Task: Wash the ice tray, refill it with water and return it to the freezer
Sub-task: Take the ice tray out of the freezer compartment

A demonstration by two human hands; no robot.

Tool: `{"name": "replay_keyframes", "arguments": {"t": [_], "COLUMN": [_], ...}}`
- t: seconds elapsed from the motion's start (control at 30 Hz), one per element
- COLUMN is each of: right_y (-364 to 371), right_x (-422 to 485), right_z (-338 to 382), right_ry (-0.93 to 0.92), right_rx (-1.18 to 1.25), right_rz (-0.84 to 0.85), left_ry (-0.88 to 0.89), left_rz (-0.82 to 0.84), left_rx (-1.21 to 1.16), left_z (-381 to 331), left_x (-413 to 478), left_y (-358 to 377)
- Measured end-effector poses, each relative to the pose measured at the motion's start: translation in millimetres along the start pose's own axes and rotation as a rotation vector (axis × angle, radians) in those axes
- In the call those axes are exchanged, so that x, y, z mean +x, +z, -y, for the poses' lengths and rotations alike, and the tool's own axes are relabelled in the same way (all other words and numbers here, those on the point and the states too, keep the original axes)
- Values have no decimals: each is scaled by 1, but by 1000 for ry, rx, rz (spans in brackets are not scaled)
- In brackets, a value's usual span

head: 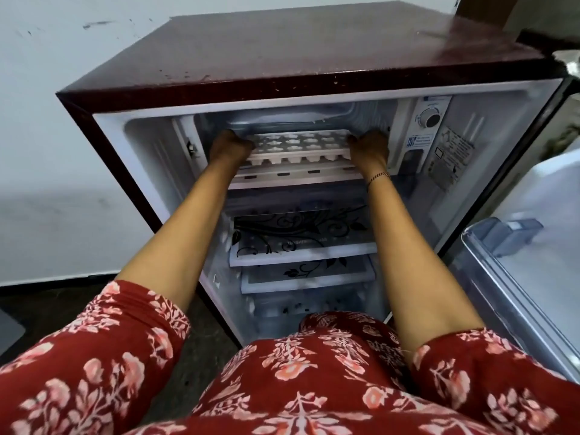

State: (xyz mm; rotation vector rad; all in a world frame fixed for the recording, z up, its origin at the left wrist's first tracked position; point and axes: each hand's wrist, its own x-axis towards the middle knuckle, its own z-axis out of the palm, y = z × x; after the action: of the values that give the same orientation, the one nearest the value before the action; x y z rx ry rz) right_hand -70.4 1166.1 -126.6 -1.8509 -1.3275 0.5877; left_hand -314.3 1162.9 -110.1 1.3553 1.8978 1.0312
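Two hands, yours, reach into the top of the small maroon fridge (pixel 314 48), and the white ice tray (pixel 301 144) spans the gap between them. Your left hand (pixel 230 146) grips the tray's left short end, fingers curled round the edge. Your right hand (pixel 368 146) grips the opposite end the same way, with a thin bracelet (pixel 379 176) on that wrist. You hold the tray roughly level at the mouth of the freezer compartment (pixel 282 117), its long side facing you, just above the compartment's front lip. Whether the cells hold water cannot be told. Right of your right hand sits the thermostat dial (pixel 429 118). Below the tray lie two glass shelves (pixel 301 243) printed with black flowers, and the fridge door (pixel 518 277) stands open on your right.
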Motion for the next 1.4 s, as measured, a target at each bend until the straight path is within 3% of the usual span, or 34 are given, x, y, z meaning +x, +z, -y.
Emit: {"name": "replay_keyframes", "arguments": {"t": [0.13,0.3,0.6,1.03,1.4], "right_y": [-8,-22,-47,-56,-69], "right_x": [-6,-33,-107,-236,-315], "right_z": [-4,-10,-10,-29,-33], "right_ry": [63,120,377,533,533], "right_rx": [125,96,658,880,895], "right_rz": [-12,-14,32,55,119], "left_ry": [-55,-139,-219,-310,-324], "left_rz": [6,-2,72,159,142], "left_rx": [-123,-216,-343,-400,-455], "left_z": [-11,-5,17,66,93], "left_x": [-27,-52,-116,-201,-264], "left_y": [-5,-14,-51,-99,-128]}}
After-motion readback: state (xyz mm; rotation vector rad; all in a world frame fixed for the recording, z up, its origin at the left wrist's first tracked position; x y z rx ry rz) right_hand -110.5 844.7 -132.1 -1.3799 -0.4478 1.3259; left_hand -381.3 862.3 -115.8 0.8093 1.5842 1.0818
